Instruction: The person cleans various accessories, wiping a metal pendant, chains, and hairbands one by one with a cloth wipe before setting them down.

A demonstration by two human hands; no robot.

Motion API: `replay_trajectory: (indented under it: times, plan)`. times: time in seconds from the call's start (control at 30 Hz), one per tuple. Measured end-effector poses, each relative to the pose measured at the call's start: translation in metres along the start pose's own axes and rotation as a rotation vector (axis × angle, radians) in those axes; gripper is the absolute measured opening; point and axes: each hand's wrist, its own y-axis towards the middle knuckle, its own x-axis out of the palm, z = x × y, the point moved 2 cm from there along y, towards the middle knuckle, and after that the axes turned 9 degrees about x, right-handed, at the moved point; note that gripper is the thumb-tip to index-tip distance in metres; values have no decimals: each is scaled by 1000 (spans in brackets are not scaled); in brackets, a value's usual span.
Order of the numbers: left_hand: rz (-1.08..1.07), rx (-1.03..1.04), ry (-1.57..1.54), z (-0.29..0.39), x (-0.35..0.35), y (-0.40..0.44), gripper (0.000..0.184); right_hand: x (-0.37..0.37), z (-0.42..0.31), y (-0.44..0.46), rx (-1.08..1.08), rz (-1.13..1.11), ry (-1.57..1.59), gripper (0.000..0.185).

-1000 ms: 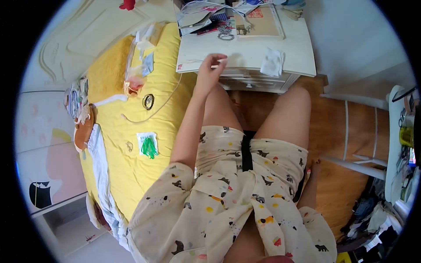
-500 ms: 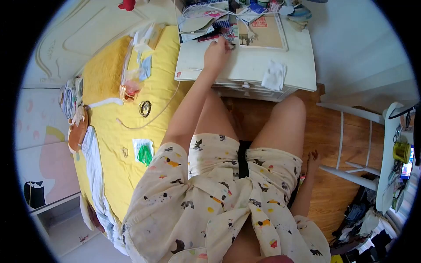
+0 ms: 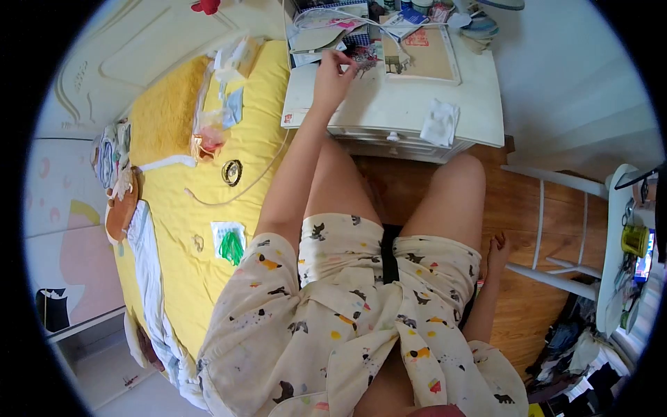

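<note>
My left hand [image 3: 333, 78] is above the left part of the white cabinet top [image 3: 396, 104], its thumb and forefinger pinched together. What the fingertips hold, if anything, is too small to make out. Right beside them is a dark, branching tangle [image 3: 365, 62], like fine chains or a printed pattern. A brown booklet [image 3: 424, 59] with a red stamp is farther right. My right hand [image 3: 498, 250] hangs low at my right side over the wooden floor, fingers curled in, with nothing visible in them.
Papers and a white cable [image 3: 347, 14] crowd the cabinet's back. A crumpled white tissue [image 3: 439, 121] lies near its front edge. On the yellow bed [image 3: 187, 229] are a round black-and-gold item [image 3: 231, 172] and green strands [image 3: 230, 247]. A white chair frame [image 3: 540, 215] stands right.
My left hand has lifted slightly and moved left, uncovering more of the dark tangle. The view has shifted a little. My right hand stays low at my side.
</note>
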Motion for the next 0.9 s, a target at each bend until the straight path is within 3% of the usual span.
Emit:
replay_trajectory:
  times: [0.17,0.3,0.43,0.5,0.57,0.7,0.9]
  plan:
    - [179,-444,-495,11,-24,-12,35,7,-13,-11,-34,-10,-52,42]
    - [186,-569,-757,14,-33,-26,46,9,-26,-13,-75,-2,-157,42]
    - [124,-621,-897,65,-37,-43,39,10,-126,-51,-143,-4,-192,40]
    - [42,-633,-978,99,-32,-58,33,15,-186,-77,-311,-49,4,39]
    - [-52,-675,-1045,133,-28,-76,30,28,-228,-101,-221,-286,384,37]
    - [-229,-760,-1266,185,-17,-111,22,48,-299,-156,-164,-627,666,34]
    - [-305,-760,-1364,205,-13,-139,19,63,-329,-171,-201,-805,703,38]
